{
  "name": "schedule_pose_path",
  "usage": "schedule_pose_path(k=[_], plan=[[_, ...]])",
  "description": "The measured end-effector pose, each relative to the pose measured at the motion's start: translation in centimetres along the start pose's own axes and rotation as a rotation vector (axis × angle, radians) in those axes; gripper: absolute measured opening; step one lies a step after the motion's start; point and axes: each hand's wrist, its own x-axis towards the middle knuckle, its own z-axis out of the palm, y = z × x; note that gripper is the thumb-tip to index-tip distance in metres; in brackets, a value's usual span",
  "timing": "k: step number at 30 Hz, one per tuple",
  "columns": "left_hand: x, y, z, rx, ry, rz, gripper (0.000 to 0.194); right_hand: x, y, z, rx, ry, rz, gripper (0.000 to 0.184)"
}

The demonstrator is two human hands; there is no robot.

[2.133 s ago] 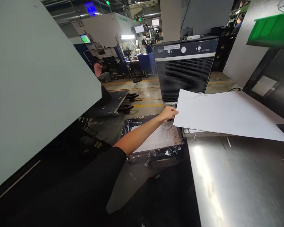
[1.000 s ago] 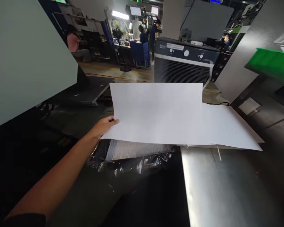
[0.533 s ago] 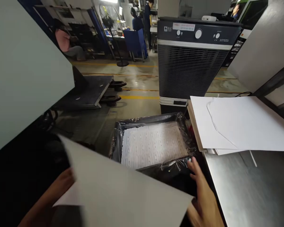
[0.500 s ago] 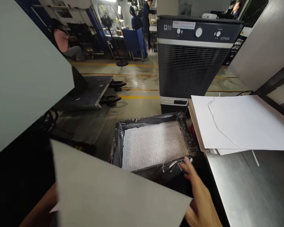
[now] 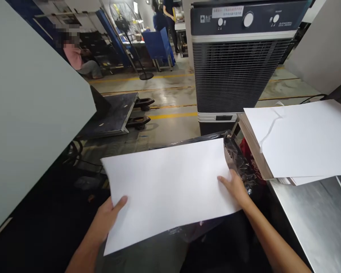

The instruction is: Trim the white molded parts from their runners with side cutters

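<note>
A large white sheet of paper point(image 5: 170, 185) spans the space between my hands, bowed slightly. My left hand point(image 5: 108, 214) pinches its left edge, thumb on top. At the right edge my right hand point(image 5: 234, 187) grips it the same way. Beneath the sheet is a bin lined with black plastic point(image 5: 238, 155); only its back and right rim show. The sheet hides what lies inside the bin.
On the metal table point(image 5: 309, 220) at right lies a stack of white sheets point(image 5: 307, 148) with a white string on top. An air cooler point(image 5: 233, 76) stands behind the bin. A pale panel point(image 5: 31, 102) fills the left. People sit and stand farther back.
The white sheet has swung up and forward from low in front of me to over the bin, covering its contents. My right hand has closed on the sheet's right edge.
</note>
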Motion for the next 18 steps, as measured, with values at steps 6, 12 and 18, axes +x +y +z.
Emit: schedule_pose_path(k=[6, 12, 18], plan=[[3.7, 1.3, 5.9, 0.042, -0.142, 0.219, 0.107, 5.2, -0.6, -2.9, -0.25, -0.03, 0.147, 0.026], [4.6, 1.6, 8.7, 0.087, -0.156, 0.32, 0.101, 6.5, -0.3, -3.6, -0.431, -0.045, 0.206, 0.03], [5.5, 2.3, 10.4, 0.151, -0.1, 0.391, 0.093, 7.5, -0.8, -3.2, -0.568, -0.059, 0.197, 0.039]])
